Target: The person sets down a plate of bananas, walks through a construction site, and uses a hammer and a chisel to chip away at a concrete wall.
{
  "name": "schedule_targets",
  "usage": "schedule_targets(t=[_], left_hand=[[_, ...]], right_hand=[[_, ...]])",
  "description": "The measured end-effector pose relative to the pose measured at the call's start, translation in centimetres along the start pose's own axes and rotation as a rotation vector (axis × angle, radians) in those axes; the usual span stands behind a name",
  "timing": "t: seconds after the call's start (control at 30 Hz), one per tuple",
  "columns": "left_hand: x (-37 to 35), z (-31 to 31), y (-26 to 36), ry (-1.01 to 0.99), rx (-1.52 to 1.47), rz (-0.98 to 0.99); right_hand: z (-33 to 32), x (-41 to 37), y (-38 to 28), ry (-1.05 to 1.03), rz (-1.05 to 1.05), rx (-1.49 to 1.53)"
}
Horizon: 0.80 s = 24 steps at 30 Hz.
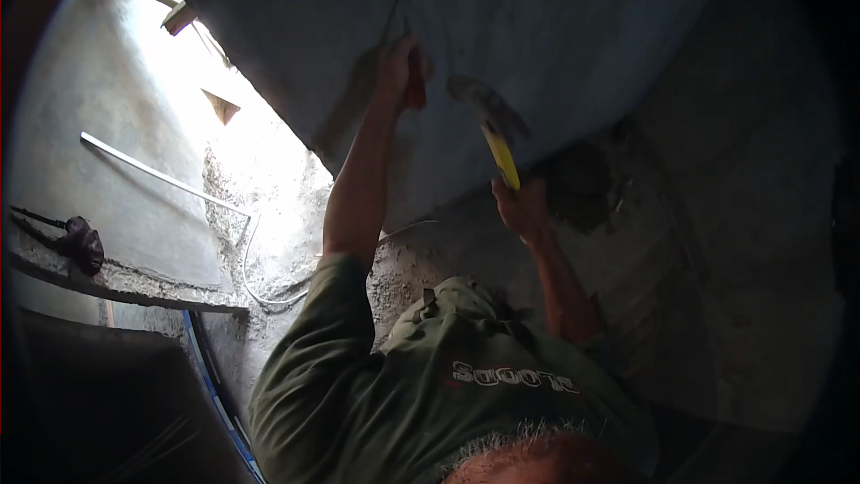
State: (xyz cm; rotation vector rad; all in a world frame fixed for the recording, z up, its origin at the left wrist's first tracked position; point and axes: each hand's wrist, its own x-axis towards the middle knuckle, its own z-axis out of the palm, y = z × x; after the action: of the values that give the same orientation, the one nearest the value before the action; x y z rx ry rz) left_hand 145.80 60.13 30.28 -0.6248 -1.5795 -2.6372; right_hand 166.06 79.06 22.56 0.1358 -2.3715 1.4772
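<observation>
Two hands work a grey concrete wall, chisel and hammer both raised to it.
Up on the wall, the left hand is clenched round a red-gripped chisel, held just below a thin scored line. The right hand grips the yellow-handled hammer, its blurred head just beside the chisel. I judge the cutting under way. A dark hollow is broken out to the right, while most of the face looks unbroken.
</observation>
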Motion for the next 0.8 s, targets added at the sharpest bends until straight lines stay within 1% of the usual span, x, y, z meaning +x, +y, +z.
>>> schedule_targets(t=[0.03, 0.1, 0.13, 0.2, 0.23, 0.3, 0.33, 0.4, 0.43, 0.47, 0.5, 0.53, 0.57, 0.6, 0.63, 0.7, 0.73, 0.8], left_hand=[[-1.1, -0.2, 0.3, -0.002, 0.006, -0.007], [-2.3, -0.5, 1.1, 0.01, 0.191, -0.084], [-2.4, -0.5, 1.5, 0.011, 0.198, -0.085], [-2.6, -0.1, 2.3, 0.056, 0.096, -0.1], [-2.5, 0.6, 2.9, 0.059, 0.097, -0.105], [-2.0, 2.2, 4.4, 0.158, 0.106, -0.088], [-1.5, 2.8, 4.8, 0.162, 0.109, -0.086], [-0.3, 3.7, 5.4, 0.16, 0.168, -0.061], [0.4, 3.8, 5.4, 0.162, 0.173, -0.061], [1.2, 3.8, 5.5, 0.169, 0.164, -0.067], [1.4, 4.3, 5.7, 0.174, 0.157, -0.073], [1.7, 4.9, 5.9, 0.174, 0.162, -0.071], [1.9, 5.4, 5.8, 0.216, 0.128, -0.073], [2.0, 5.8, 5.9, 0.258, 0.097, -0.075], [2.3, 5.6, 5.7, 0.263, 0.101, -0.077], [3.3, 4.9, 5.6, 0.204, -0.149, -0.044], [3.3, 5.4, 5.9, 0.21, -0.144, -0.04], [3.5, 6.7, 6.0, 0.302, -0.172, -0.07]], right_hand=[[0.0, -0.8, -0.5, 0.002, 0.006, 0.006], [-0.2, -1.4, -1.6, -0.014, 0.089, 0.121], [0.0, -1.4, -1.4, -0.014, 0.091, 0.128], [0.1, -1.5, -0.6, -0.014, 0.022, 0.22], [0.1, -1.4, -0.7, -0.017, 0.028, 0.222], [0.1, -0.8, -1.4, 0.171, -0.157, 0.285], [-0.5, -0.6, -1.4, 0.168, -0.157, 0.288], [-1.8, -0.3, -1.1, 0.001, -0.276, -0.121], [-1.7, -0.4, 0.1, 0.0, -0.275, -0.116], [-1.0, -0.5, 2.1, 0.034, -0.346, -0.131], [-0.9, -0.4, 2.0, 0.069, -0.418, -0.145], [-1.3, -0.2, 1.8, 0.07, -0.419, -0.14], [-1.8, -0.2, 1.5, 0.117, -0.456, -0.187], [-2.5, -0.1, 0.1, 0.163, -0.491, -0.232], [-3.3, 0.2, -1.7, 0.16, -0.489, -0.226], [-5.1, 1.2, -5.5, 0.398, -0.68, -0.06], [-5.9, 1.6, -6.7, 0.394, -0.682, -0.052], [-6.9, 2.1, -8.0, -0.025, -0.626, 0.508]])
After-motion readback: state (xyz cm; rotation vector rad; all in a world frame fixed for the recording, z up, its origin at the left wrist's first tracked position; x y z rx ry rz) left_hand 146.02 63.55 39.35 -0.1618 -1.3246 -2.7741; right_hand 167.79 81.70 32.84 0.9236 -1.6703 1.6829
